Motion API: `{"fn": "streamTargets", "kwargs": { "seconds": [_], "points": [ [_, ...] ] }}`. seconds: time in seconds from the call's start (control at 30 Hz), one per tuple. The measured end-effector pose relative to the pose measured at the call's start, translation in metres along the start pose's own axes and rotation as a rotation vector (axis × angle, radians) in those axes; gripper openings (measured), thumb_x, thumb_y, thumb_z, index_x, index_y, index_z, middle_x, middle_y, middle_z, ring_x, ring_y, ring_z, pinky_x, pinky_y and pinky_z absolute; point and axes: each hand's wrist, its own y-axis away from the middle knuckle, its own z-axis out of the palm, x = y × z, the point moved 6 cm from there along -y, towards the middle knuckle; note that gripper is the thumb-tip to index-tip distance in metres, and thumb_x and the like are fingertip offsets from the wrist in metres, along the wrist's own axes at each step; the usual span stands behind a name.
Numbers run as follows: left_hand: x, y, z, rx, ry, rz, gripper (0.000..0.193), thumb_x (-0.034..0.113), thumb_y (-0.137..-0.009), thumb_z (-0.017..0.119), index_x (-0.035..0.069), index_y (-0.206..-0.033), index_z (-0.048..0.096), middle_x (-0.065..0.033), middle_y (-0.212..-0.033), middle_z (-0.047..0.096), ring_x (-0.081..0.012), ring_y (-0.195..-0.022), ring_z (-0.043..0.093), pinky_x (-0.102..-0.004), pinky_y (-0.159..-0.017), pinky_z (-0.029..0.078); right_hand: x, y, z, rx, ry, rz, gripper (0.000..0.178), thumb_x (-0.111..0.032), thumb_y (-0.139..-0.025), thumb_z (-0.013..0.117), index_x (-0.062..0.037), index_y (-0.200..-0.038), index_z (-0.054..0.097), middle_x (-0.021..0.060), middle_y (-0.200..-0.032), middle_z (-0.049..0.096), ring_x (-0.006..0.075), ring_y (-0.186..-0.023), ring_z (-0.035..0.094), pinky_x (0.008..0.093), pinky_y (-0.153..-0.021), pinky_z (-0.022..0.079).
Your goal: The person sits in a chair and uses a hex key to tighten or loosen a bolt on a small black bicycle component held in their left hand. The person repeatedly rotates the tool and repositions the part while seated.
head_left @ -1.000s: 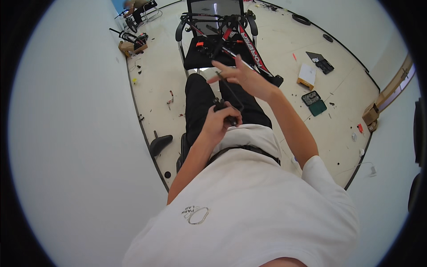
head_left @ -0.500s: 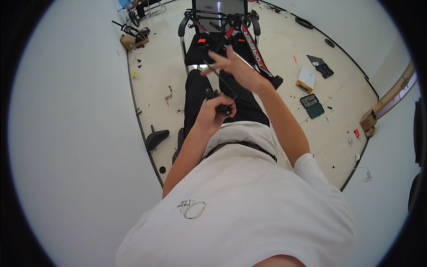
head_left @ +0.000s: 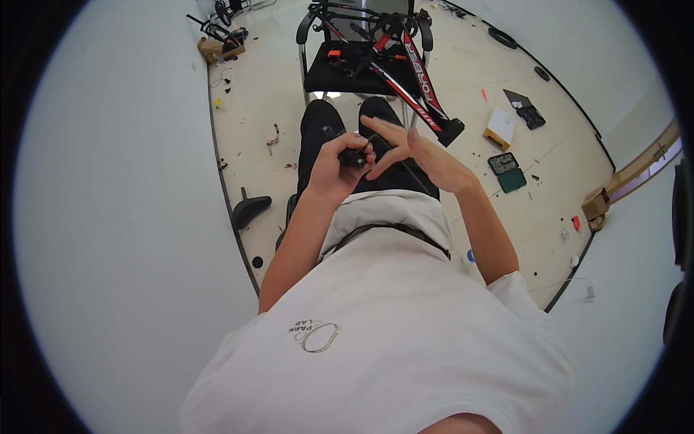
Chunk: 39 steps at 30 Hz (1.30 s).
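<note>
My left hand (head_left: 334, 170) is closed around a small black bike part (head_left: 352, 158); its exact kind is hard to make out because my fingers cover much of it. An L-shaped hex key (head_left: 415, 175) runs from that part toward the lower right, its long thin arm passing beneath my right hand. Fingers spread, my right hand (head_left: 438, 162) lies just beside the part and over the key, without gripping either. Both hands are above my lap. Beyond my knees, a black, red and white bicycle frame (head_left: 415, 72) rests across a black chair (head_left: 318, 78).
A bicycle saddle (head_left: 251, 210) lies on the floor at left by the wall. To the right are an opened green case (head_left: 512, 180), a white and orange box (head_left: 499, 128) and a black tool case (head_left: 531, 116). Small parts are scattered about the floor.
The hex key's long arm has swung from pointing up and away to pointing lower right. My right hand has moved nearer and rightward; my left hand has shifted slightly up and left.
</note>
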Motion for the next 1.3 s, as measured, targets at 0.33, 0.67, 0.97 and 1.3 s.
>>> {"fn": "streamTargets", "kwargs": {
  "seconds": [0.33,0.67,0.97,1.3],
  "points": [
    [0.022,0.006,0.002,0.004,0.010,0.102,0.009,0.007,-0.080,0.059,0.006,-0.078,0.050,-0.0088,-0.077,0.055,-0.0198,-0.069,0.054,-0.0291,-0.065,0.047,0.052,0.030,-0.013,0.086,-0.248,0.240,0.068,-0.052,-0.098,0.032,0.0083,-0.112,0.061,0.0142,-0.079,0.069,0.0197,-0.071,0.066,0.0294,-0.072,0.052],
    [-0.020,0.005,0.016,-0.091,-0.298,-0.060,0.012,0.005,-0.081,0.064,0.004,-0.076,0.053,-0.0109,-0.070,0.061,-0.0210,-0.062,0.061,-0.0316,-0.055,0.048,-0.017,-0.008,-0.033,-0.440,-0.166,0.127,0.087,-0.069,-0.094,0.010,-0.0037,-0.135,0.051,0.0106,-0.057,0.062,0.0138,-0.042,0.054,0.0235,-0.044,0.044],
    [-0.007,0.017,0.034,-0.213,-0.301,-0.044,0.014,0.002,-0.079,0.066,0.002,-0.074,0.053,-0.0120,-0.071,0.061,-0.0211,-0.063,0.060,-0.0314,-0.055,0.047,0.072,-0.013,-0.035,-0.191,-0.138,0.521,0.084,-0.071,-0.093,0.014,-0.0081,-0.131,0.055,0.0075,-0.049,0.053,0.0129,-0.038,0.049,0.0239,-0.040,0.040],
    [0.022,0.010,0.013,-0.079,-0.432,0.166,0.016,0.000,-0.077,0.068,0.003,-0.077,0.052,-0.0112,-0.069,0.061,-0.0188,-0.062,0.060,-0.0300,-0.056,0.047,-0.009,0.034,-0.014,-0.520,-0.413,0.097,0.104,-0.078,-0.087,0.009,0.0086,-0.129,0.050,0.0085,-0.050,0.056,0.0129,-0.037,0.052,0.0216,-0.036,0.041]
  ]
}}
